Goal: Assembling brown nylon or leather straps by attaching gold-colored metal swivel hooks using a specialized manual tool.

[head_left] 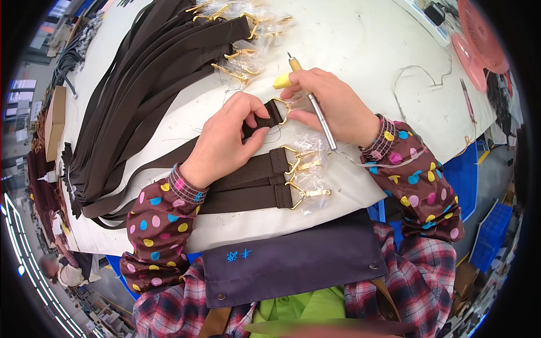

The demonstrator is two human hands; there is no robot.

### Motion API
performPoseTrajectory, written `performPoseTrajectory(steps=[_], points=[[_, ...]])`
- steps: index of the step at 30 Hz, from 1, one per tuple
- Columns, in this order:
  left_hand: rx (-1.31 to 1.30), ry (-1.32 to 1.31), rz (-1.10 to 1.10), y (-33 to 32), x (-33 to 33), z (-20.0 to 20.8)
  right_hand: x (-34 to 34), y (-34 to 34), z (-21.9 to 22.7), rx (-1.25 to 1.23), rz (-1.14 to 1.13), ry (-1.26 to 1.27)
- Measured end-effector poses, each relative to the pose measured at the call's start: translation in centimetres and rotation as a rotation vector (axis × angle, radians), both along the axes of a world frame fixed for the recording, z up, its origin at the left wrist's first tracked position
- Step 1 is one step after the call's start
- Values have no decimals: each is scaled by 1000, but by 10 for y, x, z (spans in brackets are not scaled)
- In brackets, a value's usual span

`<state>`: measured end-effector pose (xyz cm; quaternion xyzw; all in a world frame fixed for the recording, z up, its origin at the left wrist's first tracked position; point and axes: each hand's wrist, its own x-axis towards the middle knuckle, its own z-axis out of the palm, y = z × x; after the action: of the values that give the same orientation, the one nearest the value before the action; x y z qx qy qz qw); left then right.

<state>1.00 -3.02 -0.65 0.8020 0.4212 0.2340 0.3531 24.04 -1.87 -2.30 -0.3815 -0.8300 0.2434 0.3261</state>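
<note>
My left hand pinches a dark brown webbing strap near its end, fingers curled over it. A gold metal ring is fixed at that end. A pen-shaped heating tool with a fine metal tip and a thin cord is held in my right hand, tip pointing up and away from the strap. My right thumb reaches to the gold ring; a yellow finger cover sits on one finger. Loose threads hang by the strap. Nearer me lie more strap ends with gold hardware in clear plastic.
A large bundle of brown straps spreads over the white table at left, its gold hooks wrapped in plastic. At far right stand a pink fan and a thin pointed tool. Blue crates are below the table's right side.
</note>
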Motion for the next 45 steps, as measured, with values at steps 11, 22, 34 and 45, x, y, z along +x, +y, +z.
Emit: performPoseTrajectory(steps=[11,22,34,45], points=[[231,135,-46,-4,6,-3,-6,0,1,-280,-34,117],[357,75,-58,2,3,-8,-6,-1,-1,-57,-1,64],[151,218,-150,-8,-4,13,-2,2,-4,-56,4,30],[-283,-249,50,6,-13,-5,-4,1,5,55,-17,161]])
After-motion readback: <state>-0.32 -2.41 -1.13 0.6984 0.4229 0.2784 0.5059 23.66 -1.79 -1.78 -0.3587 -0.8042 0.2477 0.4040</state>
